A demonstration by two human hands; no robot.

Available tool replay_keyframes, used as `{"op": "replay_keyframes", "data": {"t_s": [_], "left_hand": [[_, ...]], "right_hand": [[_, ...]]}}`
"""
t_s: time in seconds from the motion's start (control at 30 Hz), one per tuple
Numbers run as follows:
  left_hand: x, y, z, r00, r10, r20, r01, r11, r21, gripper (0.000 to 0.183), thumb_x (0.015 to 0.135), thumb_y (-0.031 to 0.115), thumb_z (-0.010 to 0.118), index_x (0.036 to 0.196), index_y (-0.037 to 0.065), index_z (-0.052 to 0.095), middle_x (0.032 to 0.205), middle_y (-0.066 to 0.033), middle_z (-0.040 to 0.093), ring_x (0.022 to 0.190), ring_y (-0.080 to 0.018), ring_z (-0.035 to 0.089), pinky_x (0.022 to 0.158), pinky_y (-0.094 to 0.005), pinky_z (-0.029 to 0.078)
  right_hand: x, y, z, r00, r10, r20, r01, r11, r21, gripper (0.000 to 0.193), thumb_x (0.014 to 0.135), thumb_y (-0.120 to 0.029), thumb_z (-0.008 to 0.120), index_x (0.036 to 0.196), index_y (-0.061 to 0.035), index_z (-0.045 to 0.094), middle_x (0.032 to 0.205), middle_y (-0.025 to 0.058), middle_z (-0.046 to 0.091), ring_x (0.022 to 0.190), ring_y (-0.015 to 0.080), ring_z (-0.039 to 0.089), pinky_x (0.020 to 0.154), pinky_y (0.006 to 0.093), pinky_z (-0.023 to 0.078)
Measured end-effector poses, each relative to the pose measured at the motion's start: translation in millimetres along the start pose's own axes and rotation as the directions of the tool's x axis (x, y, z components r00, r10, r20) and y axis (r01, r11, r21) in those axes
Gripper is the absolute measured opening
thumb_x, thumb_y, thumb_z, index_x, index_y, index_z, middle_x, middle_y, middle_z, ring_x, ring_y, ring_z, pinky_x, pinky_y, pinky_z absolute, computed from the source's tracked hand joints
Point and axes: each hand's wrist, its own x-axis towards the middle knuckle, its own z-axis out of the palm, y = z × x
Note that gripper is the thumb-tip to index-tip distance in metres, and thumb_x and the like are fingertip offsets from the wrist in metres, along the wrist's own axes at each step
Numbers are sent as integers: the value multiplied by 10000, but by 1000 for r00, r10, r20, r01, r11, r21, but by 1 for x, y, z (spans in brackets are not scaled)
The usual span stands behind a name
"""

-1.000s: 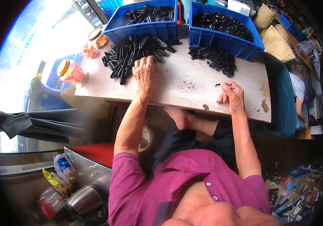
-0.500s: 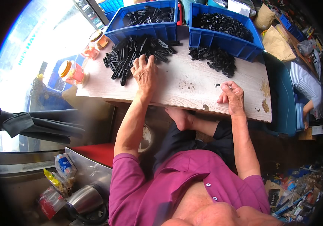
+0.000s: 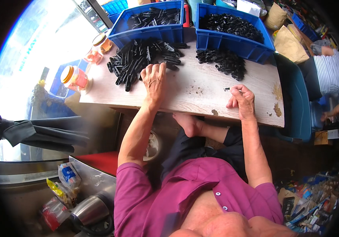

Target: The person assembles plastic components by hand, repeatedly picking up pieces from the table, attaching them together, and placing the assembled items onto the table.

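– With the left hand (image 3: 154, 82)?
– Curled at the edge of the long black pieces (image 3: 137, 59), heaped toward eleven o'clock; gripping or not, cannot tell.
– With the right hand (image 3: 245, 102)?
– Curled too, just beside a small black part (image 3: 226, 89) at ten o'clock; pinching it or not, cannot tell.

The bare left hand (image 3: 154, 82) draws slightly back along the heap of slim black plastic pieces (image 3: 134, 63); a co-worker in a pale striped shirt (image 3: 332, 75) shows more fully.

Bench (image 3: 183, 85): pale wood-grain, brown patches (image 3: 277, 110)
Back: two blue bins (image 3: 153, 32)
Left: long black pieces (image 3: 132, 63), jars (image 3: 75, 78)
Right: small black pieces (image 3: 228, 65)
Front: stray bit (image 3: 226, 89)
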Motion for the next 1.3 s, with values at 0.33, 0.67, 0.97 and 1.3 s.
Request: {"op": "replay_keyframes", "data": {"t_s": [0.33, 0.67, 0.97, 1.3], "left_hand": [[-5, 23, -13, 979, -83, 185, 128, 960, -250, 353, 766, 42, 628, 1109, 87, 560, 1018, -123, 596, 938, -334, 577, 794, -437, 478], [-11, 45, -35, 982, 73, 172, -31, 971, -237, 225, 734, 102, 644, 956, 114, 606, 975, -88, 601, 946, -292, 569, 739, -420, 492], [-5, 50, -17, 959, -158, 237, 226, 928, -297, 209, 894, 289, 619, 980, 119, 704, 940, -95, 668, 892, -305, 577, 815, -410, 444], [-22, 85, -35, 987, -150, 49, 156, 886, -436, 286, 800, 170, 734, 1049, 54, 655, 950, -95, 663, 932, -263, 601, 835, -388, 470]], "right_hand": [[0, -1, 3, 1000, -5, -6, 5, 1000, 4, 198, 848, -189, 732, 909, -33, 628, 514, 7, 516, 417, 121, 538, 435, 252, 450], [-1, -2, 1, 1000, -24, -15, 23, 999, -49, 191, 854, -200, 711, 901, -39, 620, 490, 1, 476, 416, 140, 534, 451, 286, 491], [-1, -2, 4, 1000, -15, -5, 15, 999, -38, 206, 852, -204, 717, 923, -36, 621, 495, 1, 475, 423, 142, 540, 457, 278, 480], [-2, -4, 3, 1000, -6, 0, 6, 1000, 3, 193, 845, -201, 731, 901, -43, 636, 520, 1, 526, 433, 115, 550, 454, 247, 457]]}}
